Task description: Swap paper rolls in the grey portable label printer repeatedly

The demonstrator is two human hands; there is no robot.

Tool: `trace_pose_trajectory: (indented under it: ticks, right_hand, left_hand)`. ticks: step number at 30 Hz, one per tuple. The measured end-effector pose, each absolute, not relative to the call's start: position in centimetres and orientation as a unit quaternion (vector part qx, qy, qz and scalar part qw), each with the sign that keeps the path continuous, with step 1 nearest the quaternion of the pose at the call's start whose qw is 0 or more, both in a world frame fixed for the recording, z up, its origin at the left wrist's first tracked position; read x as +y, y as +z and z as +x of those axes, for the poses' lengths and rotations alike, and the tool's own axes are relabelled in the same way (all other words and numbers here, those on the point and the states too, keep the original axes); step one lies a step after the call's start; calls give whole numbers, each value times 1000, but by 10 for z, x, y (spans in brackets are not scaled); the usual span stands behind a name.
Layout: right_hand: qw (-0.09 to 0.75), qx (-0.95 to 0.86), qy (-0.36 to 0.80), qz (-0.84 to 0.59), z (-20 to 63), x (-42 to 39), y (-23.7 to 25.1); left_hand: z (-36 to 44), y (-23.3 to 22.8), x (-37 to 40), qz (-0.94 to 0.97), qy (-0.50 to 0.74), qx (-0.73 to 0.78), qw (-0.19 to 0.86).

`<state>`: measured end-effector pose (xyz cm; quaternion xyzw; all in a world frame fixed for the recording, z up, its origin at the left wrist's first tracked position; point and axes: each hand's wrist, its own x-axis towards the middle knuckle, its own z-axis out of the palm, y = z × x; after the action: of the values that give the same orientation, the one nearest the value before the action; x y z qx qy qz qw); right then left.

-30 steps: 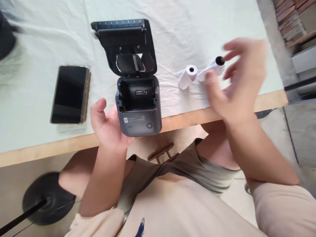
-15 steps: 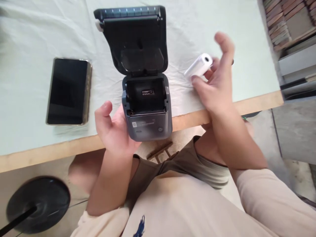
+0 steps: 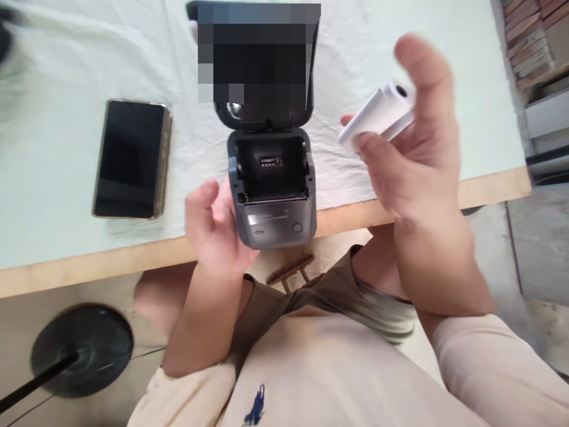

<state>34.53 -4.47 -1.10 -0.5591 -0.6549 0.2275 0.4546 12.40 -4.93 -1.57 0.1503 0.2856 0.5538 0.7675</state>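
Observation:
My left hand point(image 3: 217, 231) holds a dark grey label printer point(image 3: 278, 225) from below and its left side, over the table's front edge. The printer's lid point(image 3: 267, 112) stands raised; pixelation covers much of it. Inside, the paper bay point(image 3: 272, 169) shows a small printed label and no roll. To the right, my right hand point(image 3: 413, 142) grips a white paper roll point(image 3: 377, 115) with a dark core hole. Its thumb presses on the near side of the roll, and one finger sticks up off it. The roll is tilted, with a loose edge of paper.
A phone point(image 3: 131, 160) in a clear case lies on the pale cloth point(image 3: 53, 196) at the left. The wooden table edge point(image 3: 351, 216) runs across in front of my body. A round black stand base point(image 3: 84, 350) is on the floor, lower left. Bricks point(image 3: 533, 41) are stacked at the far right.
My right hand has lifted the paper roll up from the cloth, closer to the camera. The left hand still supports the opened printer. The whole view has shifted slightly.

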Motion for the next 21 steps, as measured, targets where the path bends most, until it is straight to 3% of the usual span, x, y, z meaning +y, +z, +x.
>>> trace_pose_trajectory:
  ticks: [5,11,21]
  right_hand:
    - [411,-732,152,-523,311,-66,33]
    - [222,-822,49,-522,296,-52,35]
    - [347,-846,28,-405,286,-70,16]
  left_hand:
    - [124,-26,-54,223,551,321,737]
    - [120,-32,-57,242,514,300,766]
    - [114,-31,-58,242,514,327,755]
